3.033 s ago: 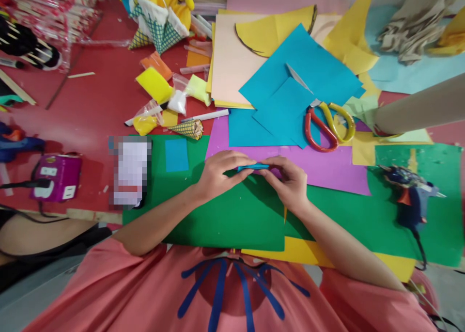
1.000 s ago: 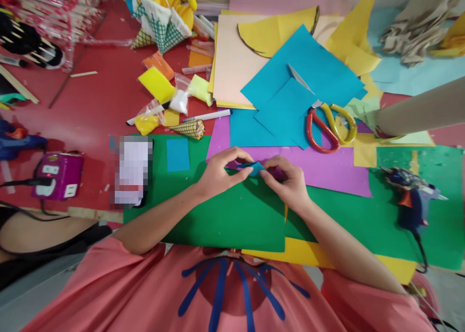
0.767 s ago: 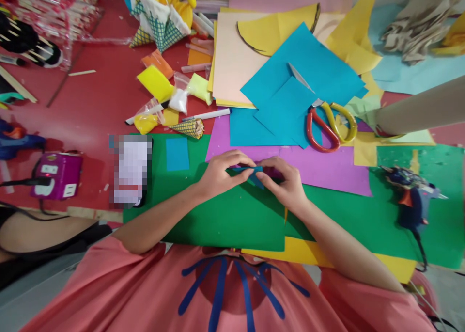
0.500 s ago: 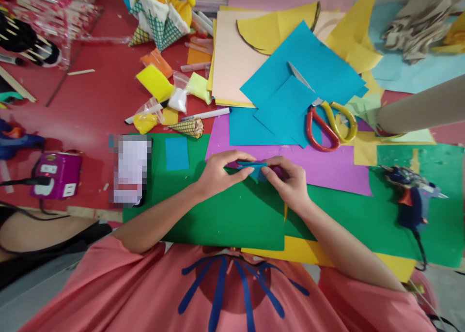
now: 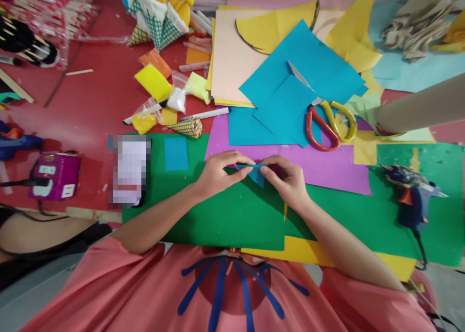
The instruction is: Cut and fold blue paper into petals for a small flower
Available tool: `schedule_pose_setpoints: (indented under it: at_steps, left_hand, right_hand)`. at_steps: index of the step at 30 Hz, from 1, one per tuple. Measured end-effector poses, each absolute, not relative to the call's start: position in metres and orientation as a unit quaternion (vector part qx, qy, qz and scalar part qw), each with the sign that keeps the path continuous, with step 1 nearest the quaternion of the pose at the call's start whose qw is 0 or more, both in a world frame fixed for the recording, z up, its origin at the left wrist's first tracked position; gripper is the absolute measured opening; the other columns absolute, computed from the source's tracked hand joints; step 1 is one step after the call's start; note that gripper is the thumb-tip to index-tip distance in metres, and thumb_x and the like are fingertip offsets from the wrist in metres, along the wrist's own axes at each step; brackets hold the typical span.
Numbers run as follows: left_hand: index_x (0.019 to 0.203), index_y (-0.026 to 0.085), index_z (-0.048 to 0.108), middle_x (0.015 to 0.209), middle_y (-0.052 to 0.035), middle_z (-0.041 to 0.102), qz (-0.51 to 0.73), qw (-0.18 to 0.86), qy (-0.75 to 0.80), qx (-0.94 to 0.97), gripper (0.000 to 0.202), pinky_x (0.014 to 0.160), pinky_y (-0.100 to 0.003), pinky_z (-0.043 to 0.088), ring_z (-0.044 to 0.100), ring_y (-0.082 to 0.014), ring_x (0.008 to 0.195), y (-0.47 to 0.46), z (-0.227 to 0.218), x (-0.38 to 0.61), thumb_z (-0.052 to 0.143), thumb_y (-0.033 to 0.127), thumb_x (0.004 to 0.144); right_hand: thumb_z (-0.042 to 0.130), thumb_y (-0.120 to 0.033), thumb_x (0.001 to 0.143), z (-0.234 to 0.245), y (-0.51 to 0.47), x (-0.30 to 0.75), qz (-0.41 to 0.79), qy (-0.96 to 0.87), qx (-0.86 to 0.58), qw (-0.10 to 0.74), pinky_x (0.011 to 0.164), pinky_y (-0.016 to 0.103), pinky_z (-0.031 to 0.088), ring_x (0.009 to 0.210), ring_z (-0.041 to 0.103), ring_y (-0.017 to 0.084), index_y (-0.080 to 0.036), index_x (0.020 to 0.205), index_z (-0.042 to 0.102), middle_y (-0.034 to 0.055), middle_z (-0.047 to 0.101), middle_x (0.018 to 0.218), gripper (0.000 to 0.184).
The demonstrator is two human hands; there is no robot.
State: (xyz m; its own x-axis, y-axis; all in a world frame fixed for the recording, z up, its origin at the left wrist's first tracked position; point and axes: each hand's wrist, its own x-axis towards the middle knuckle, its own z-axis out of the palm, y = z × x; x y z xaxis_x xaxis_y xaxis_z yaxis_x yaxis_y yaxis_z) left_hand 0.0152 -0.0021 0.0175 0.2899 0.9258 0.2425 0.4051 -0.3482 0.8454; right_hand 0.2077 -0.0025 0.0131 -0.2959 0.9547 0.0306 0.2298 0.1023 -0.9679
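Note:
Between my two hands is a small piece of blue paper [image 5: 258, 176], folded, with its edge held upward and a pointed part hanging below. My left hand [image 5: 225, 171] pinches its left end between thumb and fingers. At the right end, my right hand [image 5: 285, 177] grips it the same way. Both hands are over a green sheet [image 5: 221, 215] and the near edge of a purple sheet [image 5: 334, 169]. A small blue paper square [image 5: 176, 153] lies flat to the left of my left hand.
Scissors [image 5: 323, 123] with red and yellow handles rest on blue sheets [image 5: 290, 85] beyond my hands. A glue gun [image 5: 414, 196] lies at right, a phone [image 5: 131, 169] at left. Bagged clay [image 5: 153, 81], a pen [image 5: 207, 114] and a paper cone [image 5: 189, 127] lie farther back.
The folded blue paper has closed flatter along its top edge, and its lower point shows more. My hands remain in nearly the same place.

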Motion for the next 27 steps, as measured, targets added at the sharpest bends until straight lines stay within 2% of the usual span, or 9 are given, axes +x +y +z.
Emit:
schedule_pose_setpoints:
  at_steps: [6,11,14,18,21,24,27]
  left_hand:
    - [0.085,0.019,0.071,0.082,-0.0013,0.075,0.378,0.369,0.456,0.716,0.009,0.067,-0.019,0.053,0.069,-0.0115,0.074,-0.0015,0.0199,0.0155,0.064,0.023,0.081]
    - [0.084,0.02,0.072,0.082,-0.0001,0.075,0.373,0.387,0.476,0.696,0.009,0.069,-0.019,0.053,0.069,-0.0117,0.074,-0.0021,0.0198,0.0168,0.065,0.024,0.081]
    - [0.083,0.019,0.071,0.081,-0.0002,0.075,0.385,0.381,0.49,0.683,0.008,0.07,-0.02,0.054,0.069,-0.0121,0.074,-0.0023,0.018,0.0176,0.064,0.023,0.081]
    - [0.083,0.019,0.069,0.083,-0.0007,0.074,0.408,0.4,0.513,0.641,0.009,0.067,-0.019,0.053,0.068,-0.0119,0.076,-0.0026,0.0159,0.0179,0.064,0.025,0.08]
    - [0.088,0.018,0.066,0.081,-0.0007,0.072,0.392,0.439,0.515,0.623,0.01,0.066,-0.018,0.052,0.067,-0.0109,0.074,-0.0031,0.0168,0.0177,0.063,0.023,0.08]
    - [0.094,0.017,0.062,0.079,0.0003,0.07,0.35,0.471,0.503,0.634,0.015,0.066,-0.018,0.051,0.065,-0.0098,0.072,-0.0031,0.0185,0.0176,0.062,0.019,0.079]
    - [0.086,0.018,0.062,0.074,0.0023,0.067,0.332,0.476,0.494,0.647,0.009,0.062,-0.016,0.049,0.062,-0.008,0.066,-0.0027,0.0178,0.0177,0.062,0.023,0.079]
  right_hand:
    - [0.061,-0.024,0.083,0.0136,-0.002,0.2082,0.475,-0.648,-0.445,0.395,0.062,0.025,0.047,0.066,0.058,0.011,-0.019,0.078,0.063,0.0005,0.065,0.073,0.008]
    - [0.059,-0.025,0.084,0.0132,-0.0024,0.2074,0.472,-0.646,-0.462,0.382,0.055,0.023,0.043,0.059,0.053,0.01,-0.019,0.076,0.062,-0.0013,0.061,0.066,0.011]
    - [0.061,-0.029,0.083,0.0111,-0.0017,0.2072,0.481,-0.648,-0.461,0.369,0.058,0.023,0.045,0.062,0.055,0.011,-0.019,0.083,0.063,-0.0007,0.063,0.071,0.01]
    - [0.068,-0.033,0.077,0.008,-0.0011,0.2071,0.487,-0.656,-0.464,0.342,0.059,0.025,0.045,0.064,0.056,0.011,-0.018,0.09,0.062,-0.0003,0.063,0.075,0.02]
    - [0.064,-0.034,0.081,0.007,-0.0013,0.2067,0.497,-0.63,-0.482,0.352,0.061,0.025,0.047,0.065,0.058,0.012,-0.018,0.089,0.063,0.0004,0.064,0.075,0.017]
    - [0.063,-0.035,0.082,0.0069,-0.0016,0.2064,0.506,-0.619,-0.479,0.363,0.067,0.028,0.05,0.075,0.063,0.015,-0.019,0.09,0.064,0.0033,0.068,0.084,0.018]
    - [0.061,-0.032,0.084,0.0072,-0.0014,0.2065,0.494,-0.644,-0.46,0.36,0.068,0.03,0.051,0.078,0.063,0.016,-0.02,0.091,0.065,0.0042,0.068,0.085,0.015]
